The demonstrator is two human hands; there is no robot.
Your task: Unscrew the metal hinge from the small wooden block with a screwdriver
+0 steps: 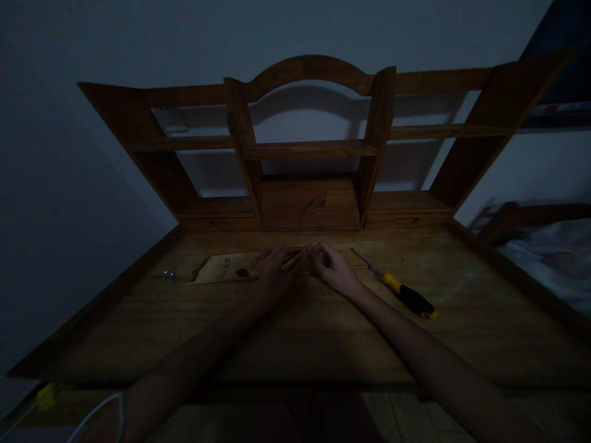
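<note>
Over the middle of the wooden desk, my left hand [276, 272] is closed on a thin, light-brown strip [294, 257] that looks like wood. My right hand [336, 269] is pinched close to the strip's far end; whatever its fingertips hold is too small and dark to make out. Partly under my left hand lies a flat pale wooden piece [221, 268] with a rough left end and a dark spot. To the right of my right hand rests a screwdriver [406, 296] with a black and yellow handle, its tip pointing away to the left.
Several small metal screws [170, 273] lie at the left of the desk [295, 344]. Behind my right hand is another pale flat piece [376, 251]. A wooden shelf unit [310, 149] stands along the desk's back. A white cable [104, 406] hangs at the lower left. The light is dim.
</note>
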